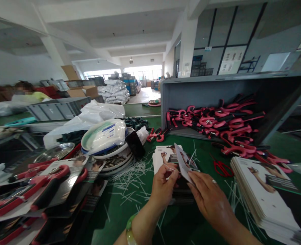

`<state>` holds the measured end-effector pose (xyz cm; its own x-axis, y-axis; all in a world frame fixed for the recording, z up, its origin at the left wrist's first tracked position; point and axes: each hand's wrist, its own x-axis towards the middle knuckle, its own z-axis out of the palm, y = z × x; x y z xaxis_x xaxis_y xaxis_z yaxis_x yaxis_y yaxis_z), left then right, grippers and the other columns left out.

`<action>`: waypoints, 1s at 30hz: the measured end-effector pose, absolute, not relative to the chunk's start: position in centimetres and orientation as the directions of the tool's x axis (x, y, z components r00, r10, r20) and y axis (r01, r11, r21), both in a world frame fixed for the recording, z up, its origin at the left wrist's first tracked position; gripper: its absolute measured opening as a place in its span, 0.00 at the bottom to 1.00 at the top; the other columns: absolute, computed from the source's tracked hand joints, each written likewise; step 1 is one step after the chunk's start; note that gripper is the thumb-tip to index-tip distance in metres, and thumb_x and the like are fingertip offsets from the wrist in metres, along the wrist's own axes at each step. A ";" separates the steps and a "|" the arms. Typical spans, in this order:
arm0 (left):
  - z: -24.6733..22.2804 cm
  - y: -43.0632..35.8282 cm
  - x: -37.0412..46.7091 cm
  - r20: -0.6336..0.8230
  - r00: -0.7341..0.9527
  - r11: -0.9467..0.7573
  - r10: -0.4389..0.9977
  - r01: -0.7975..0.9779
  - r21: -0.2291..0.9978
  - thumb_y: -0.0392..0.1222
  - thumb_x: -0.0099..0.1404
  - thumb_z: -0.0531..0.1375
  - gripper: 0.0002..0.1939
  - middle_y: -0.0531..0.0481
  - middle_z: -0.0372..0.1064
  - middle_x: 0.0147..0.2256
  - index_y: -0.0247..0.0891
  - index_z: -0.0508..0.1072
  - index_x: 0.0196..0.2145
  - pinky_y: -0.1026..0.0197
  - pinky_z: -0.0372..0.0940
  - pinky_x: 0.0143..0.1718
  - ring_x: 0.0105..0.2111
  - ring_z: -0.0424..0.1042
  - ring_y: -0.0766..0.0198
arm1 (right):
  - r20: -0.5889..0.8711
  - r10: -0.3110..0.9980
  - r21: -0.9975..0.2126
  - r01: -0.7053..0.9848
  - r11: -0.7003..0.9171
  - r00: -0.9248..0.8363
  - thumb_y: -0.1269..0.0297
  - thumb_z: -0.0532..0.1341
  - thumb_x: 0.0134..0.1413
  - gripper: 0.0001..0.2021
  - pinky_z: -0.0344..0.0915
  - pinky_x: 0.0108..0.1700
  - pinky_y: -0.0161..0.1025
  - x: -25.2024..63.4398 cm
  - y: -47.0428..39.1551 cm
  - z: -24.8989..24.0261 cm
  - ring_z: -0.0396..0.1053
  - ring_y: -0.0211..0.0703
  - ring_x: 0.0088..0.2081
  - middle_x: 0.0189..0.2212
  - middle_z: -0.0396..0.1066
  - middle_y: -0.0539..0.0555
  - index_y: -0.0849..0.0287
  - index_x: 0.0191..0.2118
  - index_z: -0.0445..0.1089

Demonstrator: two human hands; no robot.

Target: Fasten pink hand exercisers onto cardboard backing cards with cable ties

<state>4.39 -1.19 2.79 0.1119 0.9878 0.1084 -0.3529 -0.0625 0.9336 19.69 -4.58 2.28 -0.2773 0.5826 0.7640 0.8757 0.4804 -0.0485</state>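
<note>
In front of me, my right hand (pixel 207 194) grips a printed card (pixel 182 162), which stands tilted with its pale back toward my left hand. My left hand (pixel 163 186) is closed at the card's left side, thumb against fingers, with what looks like a thin white plastic tie (pixel 168 168) pinched between them. Behind and below both hands lies a stack of printed cards (pixel 160 153), partly hidden by them. Loose white ties (pixel 132 175) are scattered over the green tabletop (pixel 119 217) to the left of my left hand.
A grey crate (pixel 198 88) on its side spills pink-and-black plier-like tools (pixel 211 120). Red scissors (pixel 222 168) and a thick card stack (pixel 265 190) lie right. Carded tools (pixel 45 190) pile up left, near bagged plates (pixel 104 136) and a phone (pixel 135 144). A person (pixel 35 95) is farther back.
</note>
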 end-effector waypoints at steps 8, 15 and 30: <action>4.3 0.1 7.6 0.098 0.377 0.188 0.921 -0.650 0.737 0.57 0.55 0.63 0.21 0.59 0.61 0.26 0.38 0.61 0.29 0.74 0.48 0.13 0.15 0.52 0.79 | 0.735 0.677 -0.342 0.841 0.419 -0.038 0.59 0.52 0.62 0.14 0.70 0.44 0.42 21.9 -4.4 3.8 0.72 0.46 0.43 0.40 0.73 0.58 0.58 0.45 0.70; 5.2 0.5 7.6 -0.071 0.596 0.425 0.800 -0.479 0.768 0.51 0.49 0.68 0.20 0.59 0.62 0.24 0.36 0.63 0.28 0.73 0.42 0.12 0.13 0.50 0.80 | 0.741 0.671 -0.366 0.851 0.377 0.021 0.58 0.53 0.61 0.13 0.70 0.42 0.37 23.1 -4.5 3.8 0.73 0.42 0.40 0.38 0.74 0.56 0.59 0.41 0.72; 4.3 1.0 7.5 -0.104 0.391 0.322 0.915 -0.549 0.771 0.55 0.42 0.71 0.27 0.60 0.61 0.20 0.36 0.63 0.28 0.74 0.58 0.16 0.15 0.58 0.78 | 0.778 0.580 -0.152 0.825 0.545 -0.240 0.63 0.53 0.62 0.12 0.69 0.44 0.38 22.3 -4.6 3.2 0.71 0.42 0.42 0.39 0.73 0.57 0.60 0.47 0.68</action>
